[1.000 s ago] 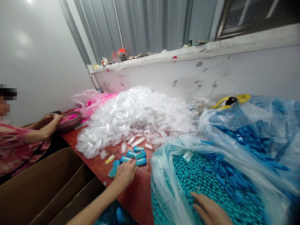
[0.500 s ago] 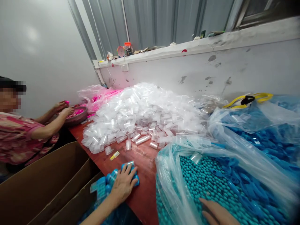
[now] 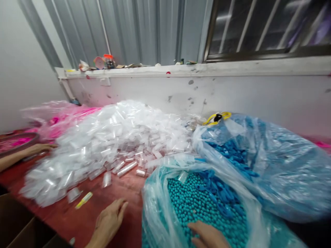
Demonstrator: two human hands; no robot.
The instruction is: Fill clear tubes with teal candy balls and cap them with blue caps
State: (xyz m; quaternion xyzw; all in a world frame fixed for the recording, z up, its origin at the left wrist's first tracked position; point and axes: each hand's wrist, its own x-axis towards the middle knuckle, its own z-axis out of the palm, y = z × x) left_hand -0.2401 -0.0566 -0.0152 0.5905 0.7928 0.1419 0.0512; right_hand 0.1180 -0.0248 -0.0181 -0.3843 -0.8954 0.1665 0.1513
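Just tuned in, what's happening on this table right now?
A person works at a red table. The left hand rests flat and empty on the tabletop, and the right hand reaches into an open plastic bag of teal beads. A heap of clear tubes fills the middle. Another person's hand rests at far left.

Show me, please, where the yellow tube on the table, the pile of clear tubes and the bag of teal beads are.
yellow tube (image 3: pixel 83 200), head view, middle of its body.
pile of clear tubes (image 3: pixel 113 134), head view, centre of the heap.
bag of teal beads (image 3: pixel 152 203), head view, its left plastic wall.
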